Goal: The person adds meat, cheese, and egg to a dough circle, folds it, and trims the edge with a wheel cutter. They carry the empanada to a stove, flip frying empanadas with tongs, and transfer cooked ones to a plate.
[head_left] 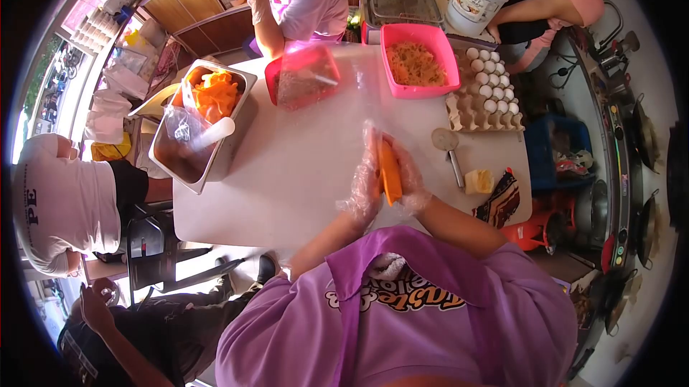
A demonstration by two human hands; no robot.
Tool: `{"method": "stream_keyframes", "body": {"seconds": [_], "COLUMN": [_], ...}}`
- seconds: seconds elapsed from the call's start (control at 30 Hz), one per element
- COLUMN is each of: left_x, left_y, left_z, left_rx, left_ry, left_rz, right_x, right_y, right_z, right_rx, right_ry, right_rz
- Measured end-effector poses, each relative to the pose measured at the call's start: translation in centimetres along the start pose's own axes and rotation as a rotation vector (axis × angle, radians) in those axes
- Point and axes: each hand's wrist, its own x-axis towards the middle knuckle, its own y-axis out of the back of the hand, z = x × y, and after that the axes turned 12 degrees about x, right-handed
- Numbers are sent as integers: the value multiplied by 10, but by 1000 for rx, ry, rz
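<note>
Flanking orange piece [390, 177] — egg tray [485, 100], pink tub [418, 58], ladle [449, 148]

We are seeing open room on the white table [287, 171] ahead and left of our gloved hands. A steel tray of orange slices [204, 125] is blocking the left edge, two pink plastic tubs [305, 75] [418, 60] are lining the far side, and a cardboard egg tray [488, 92] is closing the right. A metal ladle [451, 150] and a yellow sponge [479, 181] are crowding the gap to our right.
</note>
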Motion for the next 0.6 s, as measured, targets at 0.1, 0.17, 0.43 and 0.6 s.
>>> {"method": "stream_keyframes", "body": {"seconds": [0.1,0.17,0.43,0.6], "left_x": [-2,0,2,-23], "left_y": [-10,-8,28,108], "left_z": [14,2,41,89], "left_rx": [435,309,-322,-341], "left_ry": [-38,-33,175,111], "left_rz": [-90,-141,-148,-299], "right_x": [0,-6,-35,-36], "right_y": [16,11,53,73], "right_z": [-19,-31,-61,-72], "right_rx": [199,291,149,513], "right_ry": [-134,-209,-166,-232], "right_rz": [-231,-282,-364,-198]}}
